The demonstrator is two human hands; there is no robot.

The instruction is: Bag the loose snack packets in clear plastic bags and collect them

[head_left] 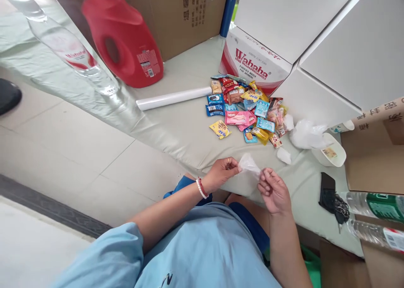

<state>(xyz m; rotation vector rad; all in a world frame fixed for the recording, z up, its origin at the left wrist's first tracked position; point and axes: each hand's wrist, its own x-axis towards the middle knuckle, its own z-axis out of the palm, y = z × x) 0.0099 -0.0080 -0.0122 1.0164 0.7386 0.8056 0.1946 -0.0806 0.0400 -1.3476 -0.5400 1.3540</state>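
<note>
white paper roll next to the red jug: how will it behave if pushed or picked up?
The long white paper roll is a smooth cylinder lying flat on the pale green covered surface, so it will probably roll if nudged sideways. It looks thin, likely light. Grasped at one end, it may sag or dent.

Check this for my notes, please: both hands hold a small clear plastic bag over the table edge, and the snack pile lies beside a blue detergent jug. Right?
Not quite. The head view shows the detergent jug is red, not blue. The rest stands: the left hand and right hand hold the clear plastic bag, with the snack pile beyond.
</note>
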